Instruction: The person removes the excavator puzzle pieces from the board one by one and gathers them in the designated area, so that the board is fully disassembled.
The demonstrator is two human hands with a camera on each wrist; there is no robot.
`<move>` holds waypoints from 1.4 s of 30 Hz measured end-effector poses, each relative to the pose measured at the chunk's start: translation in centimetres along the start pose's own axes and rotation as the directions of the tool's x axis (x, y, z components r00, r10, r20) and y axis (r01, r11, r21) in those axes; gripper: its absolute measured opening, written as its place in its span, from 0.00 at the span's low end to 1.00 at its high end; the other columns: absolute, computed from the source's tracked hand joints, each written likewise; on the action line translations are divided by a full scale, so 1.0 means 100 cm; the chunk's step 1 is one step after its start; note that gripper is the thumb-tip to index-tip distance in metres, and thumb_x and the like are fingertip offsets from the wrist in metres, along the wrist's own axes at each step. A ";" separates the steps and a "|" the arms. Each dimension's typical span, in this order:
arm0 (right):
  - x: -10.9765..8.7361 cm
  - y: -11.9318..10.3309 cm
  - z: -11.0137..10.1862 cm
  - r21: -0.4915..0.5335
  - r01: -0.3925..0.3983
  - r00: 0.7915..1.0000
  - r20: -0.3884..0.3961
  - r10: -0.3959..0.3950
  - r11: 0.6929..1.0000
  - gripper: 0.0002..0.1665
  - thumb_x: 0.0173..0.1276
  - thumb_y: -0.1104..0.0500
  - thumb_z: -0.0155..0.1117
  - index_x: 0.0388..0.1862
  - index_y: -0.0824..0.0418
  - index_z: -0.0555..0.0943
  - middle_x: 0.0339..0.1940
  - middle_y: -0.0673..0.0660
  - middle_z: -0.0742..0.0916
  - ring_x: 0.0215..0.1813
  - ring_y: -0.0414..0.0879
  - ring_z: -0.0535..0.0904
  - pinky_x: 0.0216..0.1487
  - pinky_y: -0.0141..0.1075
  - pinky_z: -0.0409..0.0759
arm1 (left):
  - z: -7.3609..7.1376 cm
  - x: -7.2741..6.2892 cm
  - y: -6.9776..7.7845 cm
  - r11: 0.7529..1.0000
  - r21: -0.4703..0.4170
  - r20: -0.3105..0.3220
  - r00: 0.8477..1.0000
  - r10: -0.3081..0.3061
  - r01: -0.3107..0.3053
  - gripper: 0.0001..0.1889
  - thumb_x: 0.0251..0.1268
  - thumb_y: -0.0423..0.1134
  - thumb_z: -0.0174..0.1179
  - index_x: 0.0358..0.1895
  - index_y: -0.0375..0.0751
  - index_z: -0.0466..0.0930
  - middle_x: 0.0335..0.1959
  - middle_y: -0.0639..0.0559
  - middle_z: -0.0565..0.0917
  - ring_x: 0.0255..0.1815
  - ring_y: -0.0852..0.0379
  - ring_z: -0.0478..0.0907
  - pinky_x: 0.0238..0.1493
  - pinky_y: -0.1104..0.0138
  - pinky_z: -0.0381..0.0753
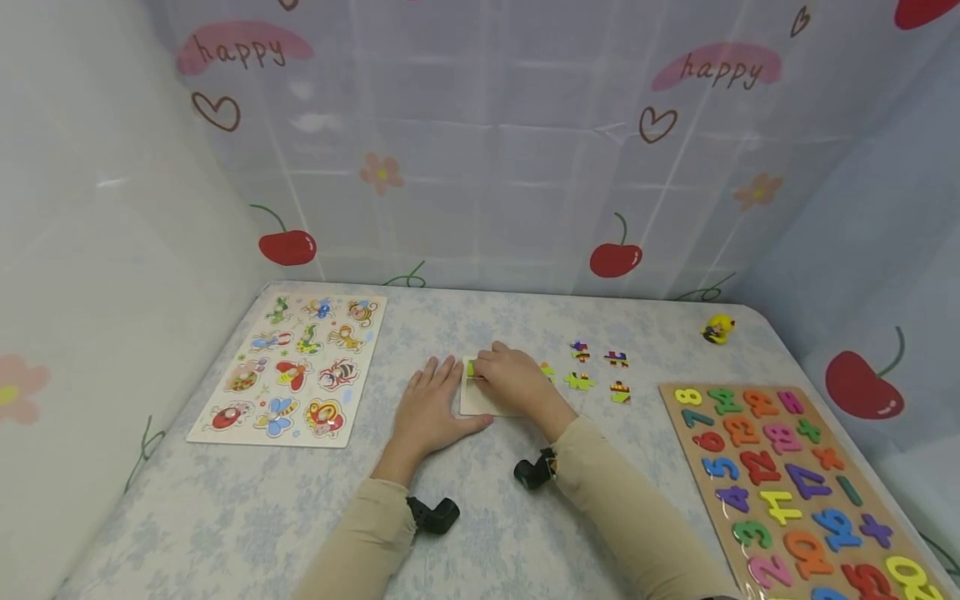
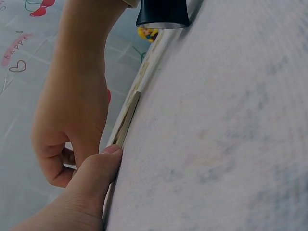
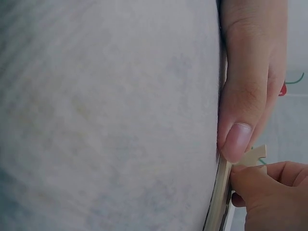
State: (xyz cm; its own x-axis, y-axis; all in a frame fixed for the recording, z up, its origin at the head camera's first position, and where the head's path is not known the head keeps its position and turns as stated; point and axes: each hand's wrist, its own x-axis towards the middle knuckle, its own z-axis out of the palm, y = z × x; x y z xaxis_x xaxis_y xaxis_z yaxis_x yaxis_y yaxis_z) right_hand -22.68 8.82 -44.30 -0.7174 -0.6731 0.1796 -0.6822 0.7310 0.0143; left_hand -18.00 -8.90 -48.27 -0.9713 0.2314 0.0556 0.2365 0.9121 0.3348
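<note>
A small pale wooden puzzle board [image 1: 477, 405] lies on the table between both hands. Flat along its left side rests my left hand [image 1: 429, 414], fingers straight, the thumb [image 3: 238, 139] against the near edge. My right hand [image 1: 516, 382] reaches over the board and pinches a jigsaw piece [image 1: 471, 369] with green on its face at the upper left part. In the right wrist view that piece [image 3: 256, 155] shows a pale notched edge, raised at a tilt beside the left thumb. The right hand covers much of the board in the head view.
Several loose jigsaw pieces [image 1: 580, 381] lie right of the board. An insect puzzle board [image 1: 363, 367] is at the left, a wooden number board [image 1: 720, 542] at the right. A small yellow-haired figure [image 1: 717, 328] stands at the back right.
</note>
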 end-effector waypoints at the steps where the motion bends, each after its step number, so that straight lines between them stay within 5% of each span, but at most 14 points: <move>1: 0.000 0.000 0.000 -0.013 0.007 1.000 0.002 -0.007 1.000 0.07 0.73 0.54 0.62 0.42 0.53 0.85 0.40 0.48 0.86 0.38 0.43 0.72 0.38 0.35 0.77 | 0.000 0.000 0.000 1.000 0.000 0.000 1.000 0.001 -0.001 0.59 0.49 0.83 0.51 0.80 0.50 0.50 0.82 0.52 0.53 0.84 0.48 0.42 0.82 0.51 0.44; 7: -0.001 0.000 0.002 -0.066 0.018 1.000 0.017 -0.016 0.998 0.09 0.75 0.53 0.60 0.45 0.54 0.85 0.43 0.48 0.86 0.42 0.43 0.72 0.41 0.34 0.77 | 0.001 0.000 0.000 1.000 -0.003 -0.008 1.000 0.007 -0.007 0.59 0.49 0.82 0.52 0.80 0.49 0.51 0.81 0.51 0.54 0.83 0.47 0.43 0.82 0.51 0.44; 13: 0.000 0.000 0.000 0.019 -0.019 0.999 0.036 0.019 1.000 0.07 0.73 0.54 0.62 0.43 0.53 0.86 0.39 0.47 0.85 0.40 0.42 0.73 0.38 0.33 0.76 | -0.001 0.000 0.000 1.000 -0.016 -0.008 1.000 0.000 0.000 0.59 0.50 0.82 0.53 0.80 0.49 0.51 0.81 0.51 0.54 0.84 0.48 0.43 0.82 0.51 0.44; 18: 0.002 -0.002 -0.004 0.089 -0.060 0.995 0.088 0.052 0.994 0.08 0.74 0.55 0.61 0.43 0.53 0.87 0.40 0.48 0.84 0.41 0.41 0.80 0.51 0.39 0.84 | -0.003 -0.001 0.001 1.000 -0.027 -0.020 1.000 0.004 -0.005 0.59 0.50 0.81 0.54 0.80 0.48 0.53 0.81 0.50 0.55 0.83 0.47 0.44 0.82 0.51 0.45; 29: -0.002 -0.003 -0.012 0.110 -0.047 0.993 0.110 0.034 0.993 0.08 0.72 0.57 0.63 0.42 0.53 0.90 0.32 0.48 0.80 0.28 0.38 0.69 0.31 0.30 0.70 | -0.001 -0.003 0.002 0.999 -0.039 -0.017 1.000 -0.001 0.000 0.58 0.50 0.81 0.55 0.80 0.49 0.53 0.81 0.51 0.55 0.83 0.47 0.44 0.82 0.51 0.45; 42: -0.012 0.002 -0.015 0.232 -0.070 0.992 0.117 0.044 0.970 0.16 0.71 0.60 0.64 0.56 0.54 0.86 0.41 0.52 0.85 0.38 0.41 0.79 0.36 0.32 0.76 | -0.002 -0.001 0.000 0.999 -0.046 -0.007 1.000 -0.001 0.001 0.60 0.47 0.82 0.55 0.80 0.49 0.53 0.81 0.52 0.54 0.84 0.48 0.43 0.82 0.52 0.44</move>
State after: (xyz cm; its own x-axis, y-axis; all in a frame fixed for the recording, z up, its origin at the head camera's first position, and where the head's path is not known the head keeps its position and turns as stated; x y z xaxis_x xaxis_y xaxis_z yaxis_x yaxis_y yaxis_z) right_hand -21.80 9.96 -43.04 -0.7582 -0.6490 0.0634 -0.6442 0.7305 -0.2267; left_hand -17.88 -9.00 -48.08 -0.9717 0.2278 0.0623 0.2342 0.8957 0.3780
